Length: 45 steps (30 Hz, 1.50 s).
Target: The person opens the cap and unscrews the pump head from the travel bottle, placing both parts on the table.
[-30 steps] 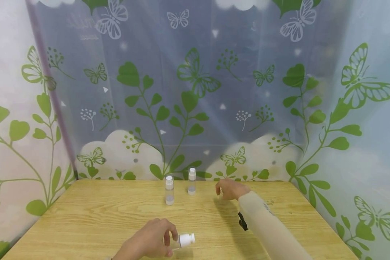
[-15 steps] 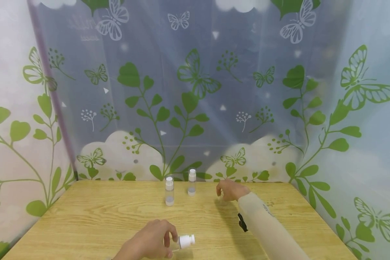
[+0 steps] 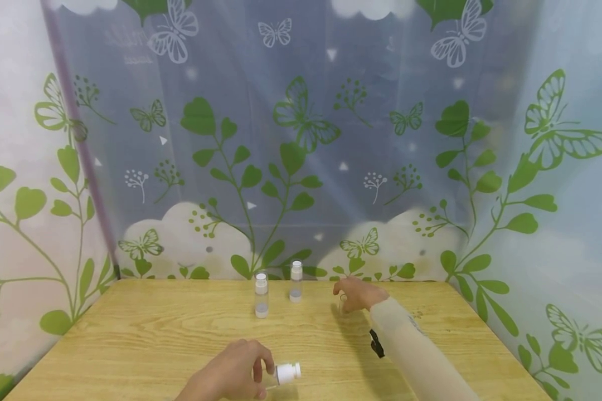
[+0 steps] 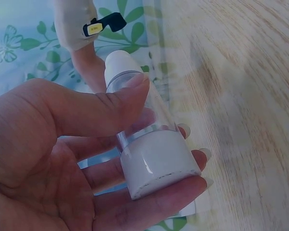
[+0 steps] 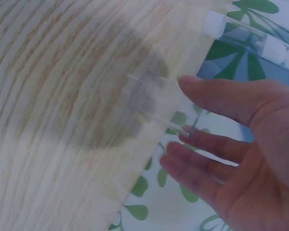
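My left hand (image 3: 233,370) grips a small pump bottle (image 4: 156,161) with a clear body, a white base and a white pump top (image 3: 288,372). In the left wrist view the thumb lies across the clear body, with fingers behind and under the base. The bottle is tilted nearly sideways in the head view. Further back on the right, my right hand (image 5: 245,144) is loosely spread around a clear cap (image 5: 144,94) standing on the table. Its thumb is apart from the cap; one fingertip is at the cap's upper rim, and whether it touches I cannot tell.
Two similar pump bottles, one nearer (image 3: 262,295) and one further back (image 3: 296,281), stand upright on the wooden table (image 3: 145,328). A printed curtain (image 3: 301,139) hangs behind the table's back edge. A black strap (image 3: 377,343) sits on the right sleeve.
My right hand's fingers have loosened slightly from the clear cap, whose rim now shows more. The left hand and its bottle have stayed in place.
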Motion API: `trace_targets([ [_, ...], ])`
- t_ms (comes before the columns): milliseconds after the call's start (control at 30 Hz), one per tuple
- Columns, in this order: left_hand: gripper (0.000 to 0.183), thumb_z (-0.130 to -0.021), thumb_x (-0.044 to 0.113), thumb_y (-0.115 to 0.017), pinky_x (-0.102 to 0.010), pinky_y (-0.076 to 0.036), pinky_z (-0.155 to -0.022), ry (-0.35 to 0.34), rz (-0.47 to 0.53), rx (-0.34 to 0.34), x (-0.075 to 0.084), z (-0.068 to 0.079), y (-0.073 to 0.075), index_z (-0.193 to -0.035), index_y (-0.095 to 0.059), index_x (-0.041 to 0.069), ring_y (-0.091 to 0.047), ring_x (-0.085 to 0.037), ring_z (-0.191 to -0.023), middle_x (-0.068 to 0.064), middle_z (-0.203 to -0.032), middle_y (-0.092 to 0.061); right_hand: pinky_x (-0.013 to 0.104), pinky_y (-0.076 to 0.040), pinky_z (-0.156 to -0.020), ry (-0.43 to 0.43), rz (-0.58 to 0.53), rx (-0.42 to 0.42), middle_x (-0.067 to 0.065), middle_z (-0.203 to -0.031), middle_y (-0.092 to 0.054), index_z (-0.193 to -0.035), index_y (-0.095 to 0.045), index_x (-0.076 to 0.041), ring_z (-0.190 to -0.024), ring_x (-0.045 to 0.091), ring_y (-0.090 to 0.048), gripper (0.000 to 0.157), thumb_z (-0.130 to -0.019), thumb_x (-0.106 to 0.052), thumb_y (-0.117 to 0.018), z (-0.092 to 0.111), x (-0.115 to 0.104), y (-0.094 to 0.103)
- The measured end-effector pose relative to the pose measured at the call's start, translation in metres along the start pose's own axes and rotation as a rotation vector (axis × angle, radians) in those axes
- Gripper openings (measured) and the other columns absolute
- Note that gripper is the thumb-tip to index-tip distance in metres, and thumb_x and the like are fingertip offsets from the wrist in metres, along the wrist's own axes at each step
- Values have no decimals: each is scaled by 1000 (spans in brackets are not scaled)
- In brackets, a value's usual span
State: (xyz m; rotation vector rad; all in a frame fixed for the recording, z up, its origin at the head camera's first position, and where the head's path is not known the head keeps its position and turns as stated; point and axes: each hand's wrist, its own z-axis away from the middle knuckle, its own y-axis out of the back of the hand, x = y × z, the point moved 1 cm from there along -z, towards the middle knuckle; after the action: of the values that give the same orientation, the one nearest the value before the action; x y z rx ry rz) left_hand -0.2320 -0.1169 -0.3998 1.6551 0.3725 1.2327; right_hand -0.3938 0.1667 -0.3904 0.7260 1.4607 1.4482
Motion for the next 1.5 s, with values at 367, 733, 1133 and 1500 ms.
trace_targets([
  [367,29,-70,15,-81,-28,-44,-64,42,51,-20,-1,2,-1,-94,-69,25,-47,-11,-79,9,-76,-58,52,-36,-109,78,113,112,10,-141,-50,-135,-52,-14,-134,34,-41,56,-82,-14,-72,20,-28,10],
  [733,25,-72,13,-80,-29,-45,-62,65,88,-43,3,1,-1,-92,-68,25,-48,-12,-77,7,-78,-59,44,-44,-102,252,69,48,6,-131,-58,-132,-54,-15,-121,24,-54,48,-87,-24,-68,63,-68,6],
  [1133,24,-73,14,-79,-36,-47,-64,105,72,-60,8,1,0,-92,-69,24,-49,-15,-79,7,-78,-60,23,-53,-80,349,-143,-65,0,-126,-61,-122,-60,-19,-101,16,-64,34,-90,-25,-65,93,-79,2],
  [1500,23,-73,15,-79,-37,-46,-65,88,49,-52,4,-1,-3,-92,-69,24,-50,-15,-79,8,-77,-60,19,-53,-77,371,-264,-69,0,-123,-63,-119,-62,-19,-94,9,-65,28,-92,-27,-62,97,-72,1],
])
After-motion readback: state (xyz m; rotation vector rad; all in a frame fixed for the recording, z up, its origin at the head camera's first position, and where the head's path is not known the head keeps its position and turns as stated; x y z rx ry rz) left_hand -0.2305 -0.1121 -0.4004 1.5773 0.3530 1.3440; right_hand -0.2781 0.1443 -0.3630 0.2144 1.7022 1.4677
